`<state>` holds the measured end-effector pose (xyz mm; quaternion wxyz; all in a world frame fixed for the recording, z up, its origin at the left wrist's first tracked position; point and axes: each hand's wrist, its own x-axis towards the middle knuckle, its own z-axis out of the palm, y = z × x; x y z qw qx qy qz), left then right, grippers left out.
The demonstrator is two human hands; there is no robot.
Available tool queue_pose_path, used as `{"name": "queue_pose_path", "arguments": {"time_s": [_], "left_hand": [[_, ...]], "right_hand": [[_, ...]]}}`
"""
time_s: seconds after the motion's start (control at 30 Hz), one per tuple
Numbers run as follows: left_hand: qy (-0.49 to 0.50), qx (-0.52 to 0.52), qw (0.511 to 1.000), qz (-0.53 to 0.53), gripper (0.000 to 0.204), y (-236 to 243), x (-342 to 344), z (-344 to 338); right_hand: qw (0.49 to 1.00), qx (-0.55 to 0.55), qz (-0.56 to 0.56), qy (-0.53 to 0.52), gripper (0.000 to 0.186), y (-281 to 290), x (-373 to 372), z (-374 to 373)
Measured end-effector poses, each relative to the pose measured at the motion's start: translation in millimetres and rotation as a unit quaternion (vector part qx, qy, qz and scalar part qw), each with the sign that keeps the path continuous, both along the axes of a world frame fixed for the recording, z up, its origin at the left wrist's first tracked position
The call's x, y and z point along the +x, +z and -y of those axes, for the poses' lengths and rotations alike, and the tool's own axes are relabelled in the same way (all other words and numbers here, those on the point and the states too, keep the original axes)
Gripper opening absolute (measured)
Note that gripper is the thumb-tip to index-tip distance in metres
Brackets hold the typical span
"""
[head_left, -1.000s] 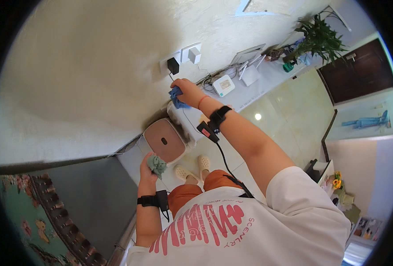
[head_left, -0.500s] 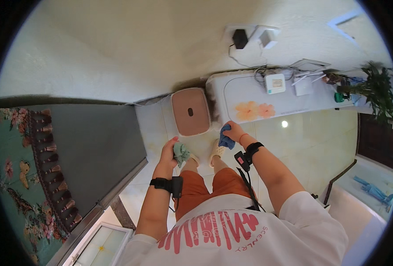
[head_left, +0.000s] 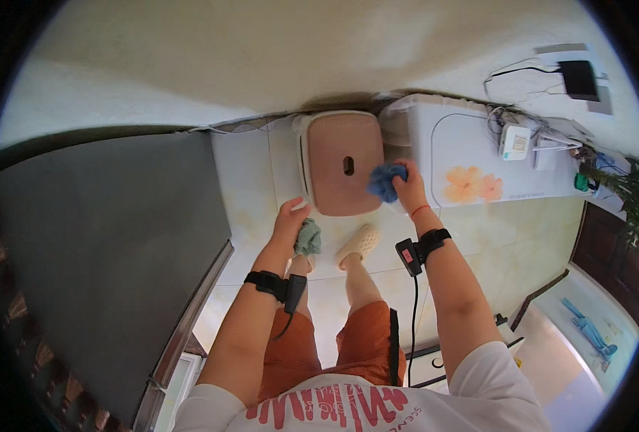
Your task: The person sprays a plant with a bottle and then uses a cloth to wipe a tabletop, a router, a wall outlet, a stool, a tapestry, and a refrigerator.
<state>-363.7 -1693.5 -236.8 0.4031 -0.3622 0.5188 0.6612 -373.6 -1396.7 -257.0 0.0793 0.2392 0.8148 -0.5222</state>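
A crumpled green cloth (head_left: 308, 237) hangs from my left hand (head_left: 289, 222), whose fingers curl round it in part. My right hand (head_left: 410, 189) grips a bunched blue cloth (head_left: 386, 181), which overlaps the right edge of a stool seen from above. That stool (head_left: 330, 147) has a brownish-pink top with a dark oval hole in the middle, and it stands on the tiled floor by the wall. The left hand is near the stool's lower left corner, apart from it as far as I can tell. Dark devices are strapped to both my wrists.
Right of the stool is a long white appliance (head_left: 434, 173) with orange flowers, carrying a white box (head_left: 515, 142), cables and a plant (head_left: 632, 209). To the left lies a wide dark grey surface (head_left: 118, 216). A black adapter (head_left: 578, 79) is on the wall.
I have come closer to the stool, which looks larger. The right hand with the blue cloth has moved up to the stool's right edge; the left still holds the green cloth.
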Motion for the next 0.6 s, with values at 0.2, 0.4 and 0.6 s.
{"name": "queue_pose_path", "arguments": {"time_s": [0.2, 0.4, 0.6], "left_hand": [[-0.009, 0.018, 0.999, 0.049, 0.084, -48, -6, 0], [-0.065, -0.025, 0.997, 0.034, 0.099, -96, 3, -14], [-0.156, -0.027, 0.987, -0.044, 0.098, -117, -10, -19]], "right_hand": [[0.930, 0.306, -0.002, 0.202, 0.042, -84, 25, 20], [0.938, 0.183, 0.037, 0.291, 0.034, -65, 53, 87], [0.946, 0.319, -0.045, 0.028, 0.055, -87, 12, 32]]}}
